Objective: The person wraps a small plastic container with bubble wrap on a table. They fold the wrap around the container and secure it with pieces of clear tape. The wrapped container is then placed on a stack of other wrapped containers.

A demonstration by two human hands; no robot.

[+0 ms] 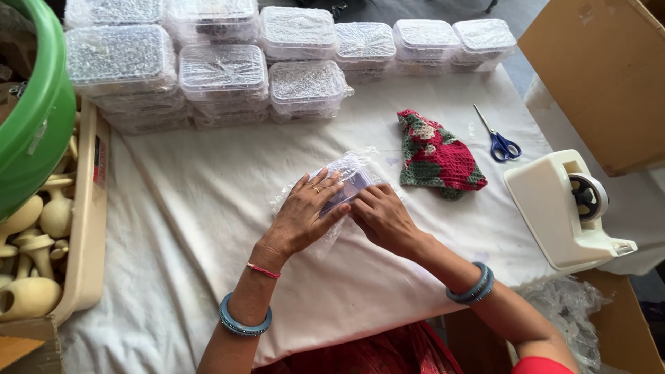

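a small flat box wrapped in bubble wrap (348, 181) lies near the middle of the white-clothed table (208, 228), well in from its edges, tilted diagonally, its purple-grey face showing through loose clear wrap.

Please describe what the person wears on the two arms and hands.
The left hand has a ring on one finger, with a thin pink thread band and a blue bangle on the wrist. The right hand is bare, with blue bangles on its wrist. Forearms are sleeveless.
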